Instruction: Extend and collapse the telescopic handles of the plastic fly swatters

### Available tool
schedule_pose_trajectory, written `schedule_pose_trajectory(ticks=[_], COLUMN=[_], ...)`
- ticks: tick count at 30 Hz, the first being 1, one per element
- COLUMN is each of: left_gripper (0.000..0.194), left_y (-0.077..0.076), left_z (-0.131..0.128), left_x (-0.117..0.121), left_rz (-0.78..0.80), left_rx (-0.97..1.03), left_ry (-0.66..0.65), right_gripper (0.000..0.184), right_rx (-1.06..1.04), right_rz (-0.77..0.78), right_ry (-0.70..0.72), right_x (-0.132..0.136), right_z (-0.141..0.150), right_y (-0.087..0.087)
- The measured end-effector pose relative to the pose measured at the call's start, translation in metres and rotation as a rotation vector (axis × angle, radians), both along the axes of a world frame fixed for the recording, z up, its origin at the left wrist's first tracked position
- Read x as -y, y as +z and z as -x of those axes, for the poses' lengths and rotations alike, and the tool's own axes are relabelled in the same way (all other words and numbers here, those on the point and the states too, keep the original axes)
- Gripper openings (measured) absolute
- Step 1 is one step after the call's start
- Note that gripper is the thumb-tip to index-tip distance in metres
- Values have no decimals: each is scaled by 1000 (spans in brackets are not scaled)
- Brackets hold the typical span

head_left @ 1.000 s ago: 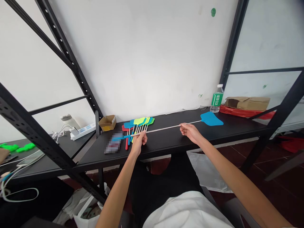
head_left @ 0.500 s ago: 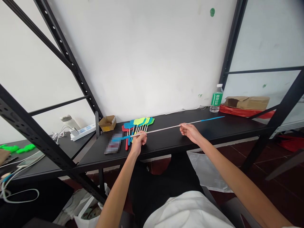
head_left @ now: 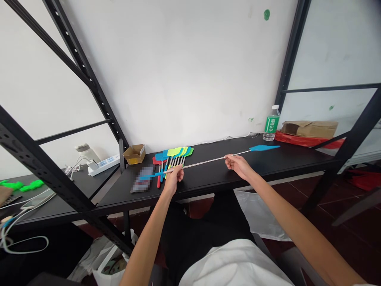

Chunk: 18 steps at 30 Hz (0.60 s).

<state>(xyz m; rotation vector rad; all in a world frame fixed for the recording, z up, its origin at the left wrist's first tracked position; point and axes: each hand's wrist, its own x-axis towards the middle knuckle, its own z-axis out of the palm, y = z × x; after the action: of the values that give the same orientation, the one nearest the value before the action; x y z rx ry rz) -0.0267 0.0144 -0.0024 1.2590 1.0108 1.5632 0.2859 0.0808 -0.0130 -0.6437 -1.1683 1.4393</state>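
Observation:
A blue telescopic fly swatter (head_left: 205, 161) stretches across in front of me, its thin metal rod drawn out long. Its flat blue head points right and its blue handle points left. My left hand (head_left: 175, 174) is closed around the rod beside the handle. Farther right, my right hand (head_left: 236, 163) pinches the rod between thumb and fingers. Behind my left hand, several shorter fly swatters (head_left: 175, 152) in red, blue, yellow and green lie side by side on the black table (head_left: 208, 180). Under the handle end lies a flat item (head_left: 142, 183) blurred by pixelation.
A small open cardboard box (head_left: 134, 155) stands at the back left. At the back right are a water bottle (head_left: 271, 124), a brown carton (head_left: 312, 129) and red plastic (head_left: 309, 140). Black metal posts flank the table. A white power strip (head_left: 104, 165) lies on the left table.
The held fly swatter has turned about its rod: its blue head was nearly edge-on and now shows more of its flat face. Both hands have stayed almost in place.

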Motion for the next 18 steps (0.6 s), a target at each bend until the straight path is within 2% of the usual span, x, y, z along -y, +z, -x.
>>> schedule_pose_trajectory(ticks=[3, 9, 18], left_gripper=[33, 26, 35], left_y=[1, 4, 7], left_z=[1, 3, 3], left_x=[0, 2, 6], left_rz=[6, -2, -19], left_rx=[74, 172, 254], left_ry=[1, -52, -39], right_gripper=[29, 27, 23], right_rx=[-44, -255, -388], right_rz=[21, 173, 209], right_ry=[-5, -122, -231], right_x=[-1, -6, -15], right_z=[-1, -7, -27], right_y=[1, 3, 9])
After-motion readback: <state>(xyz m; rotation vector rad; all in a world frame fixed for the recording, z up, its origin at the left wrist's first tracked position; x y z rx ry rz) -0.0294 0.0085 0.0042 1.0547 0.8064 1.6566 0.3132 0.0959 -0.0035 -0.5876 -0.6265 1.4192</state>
